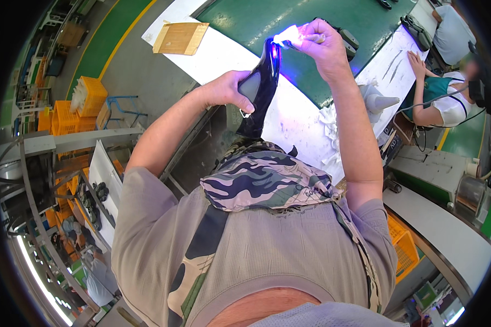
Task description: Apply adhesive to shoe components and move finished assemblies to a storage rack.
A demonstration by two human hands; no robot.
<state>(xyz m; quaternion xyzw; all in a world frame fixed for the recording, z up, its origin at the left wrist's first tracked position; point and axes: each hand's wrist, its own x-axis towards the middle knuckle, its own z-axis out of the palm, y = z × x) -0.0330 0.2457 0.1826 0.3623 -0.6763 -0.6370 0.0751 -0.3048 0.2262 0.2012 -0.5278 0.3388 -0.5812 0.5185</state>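
A glossy black shoe with a grey patch on its near side is upright in front of me, tip pointing away. My left hand grips its left side, thumb laid across the lower part. At the tip, my right hand pinches a slim, pale, stick-like tool; its exact kind is unclear. A white piece beside the fingers glows in blue-violet light and hides the contact point. The shoe's lower end reaches down near my camouflage apron.
The bench has a green top with a white border. On it are a tan board, dark shoes, a whitish cone and crumpled white tissue. Another person works at the right. Orange crates stand left.
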